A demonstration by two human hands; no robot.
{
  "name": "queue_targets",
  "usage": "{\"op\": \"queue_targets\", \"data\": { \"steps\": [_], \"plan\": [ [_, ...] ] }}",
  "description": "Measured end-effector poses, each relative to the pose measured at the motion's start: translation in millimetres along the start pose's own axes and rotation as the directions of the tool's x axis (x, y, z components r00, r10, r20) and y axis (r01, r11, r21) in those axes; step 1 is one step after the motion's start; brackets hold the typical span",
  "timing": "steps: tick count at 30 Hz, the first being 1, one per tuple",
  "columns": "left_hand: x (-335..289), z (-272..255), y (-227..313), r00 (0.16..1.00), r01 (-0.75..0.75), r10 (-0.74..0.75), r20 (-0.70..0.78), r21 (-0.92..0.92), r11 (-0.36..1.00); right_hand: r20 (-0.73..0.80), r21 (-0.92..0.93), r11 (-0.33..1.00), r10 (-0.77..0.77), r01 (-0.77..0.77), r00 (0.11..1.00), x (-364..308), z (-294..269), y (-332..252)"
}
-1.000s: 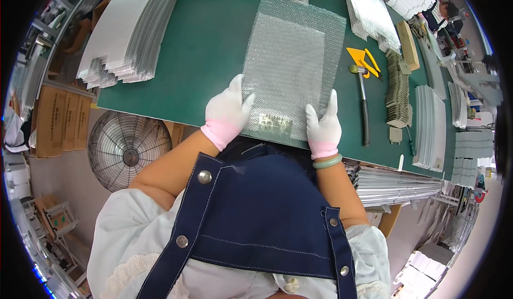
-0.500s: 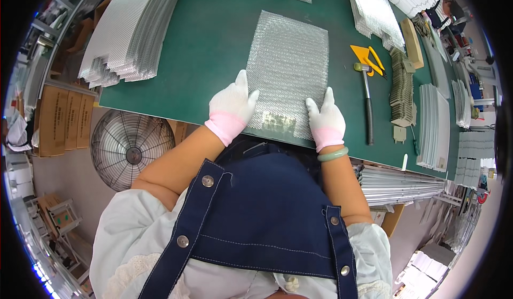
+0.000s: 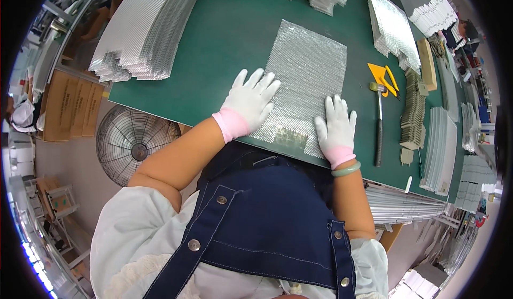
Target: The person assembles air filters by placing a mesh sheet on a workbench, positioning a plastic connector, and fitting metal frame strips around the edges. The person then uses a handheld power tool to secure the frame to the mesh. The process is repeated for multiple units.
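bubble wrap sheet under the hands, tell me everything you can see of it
The bubble wrap sheet is a silvery, see-through rectangle with a fine bubble texture. It lies flat on the green mat, its near edge at the table's front edge. A small darker patch shows at that near edge, between the hands. The left hand presses flat on its near left side, the right hand on its near right corner. Both hands wear white gloves.

Bright, even overhead light; only soft, short shadows under the gloved hands. Specular glare on the silver bubble sheet (image 3: 304, 85) and the far-left foil stack (image 3: 144, 32). Strong fisheye bending at the rim, black vignette corners. Centre sharp, edges smeared.
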State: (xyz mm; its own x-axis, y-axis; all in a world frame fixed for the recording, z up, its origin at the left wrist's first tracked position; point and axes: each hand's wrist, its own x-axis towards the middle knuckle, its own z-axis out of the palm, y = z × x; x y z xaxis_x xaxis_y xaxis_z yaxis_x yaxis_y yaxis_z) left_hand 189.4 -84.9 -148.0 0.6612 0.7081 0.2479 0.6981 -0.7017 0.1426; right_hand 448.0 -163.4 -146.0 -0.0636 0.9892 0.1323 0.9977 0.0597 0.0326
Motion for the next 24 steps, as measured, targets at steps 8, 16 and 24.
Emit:
{"op": "queue_targets", "data": {
  "steps": [8,16,24],
  "plan": [
    [29,-17,-22,0.992,-0.124,0.116,-0.058,-0.167,0.978,0.252,0.056,0.996,-0.083,0.071,0.964,23,-36,10],
    [40,-15,-27,0.989,-0.138,0.147,0.016,-0.257,0.956,-0.243,0.52,0.804,0.464,-0.29,0.852,213,-57,172],
    [46,-17,-31,0.991,-0.121,0.131,0.007,-0.327,0.937,-0.07,0.42,0.725,0.626,-0.546,0.777,261,-49,263]
  ]
}}
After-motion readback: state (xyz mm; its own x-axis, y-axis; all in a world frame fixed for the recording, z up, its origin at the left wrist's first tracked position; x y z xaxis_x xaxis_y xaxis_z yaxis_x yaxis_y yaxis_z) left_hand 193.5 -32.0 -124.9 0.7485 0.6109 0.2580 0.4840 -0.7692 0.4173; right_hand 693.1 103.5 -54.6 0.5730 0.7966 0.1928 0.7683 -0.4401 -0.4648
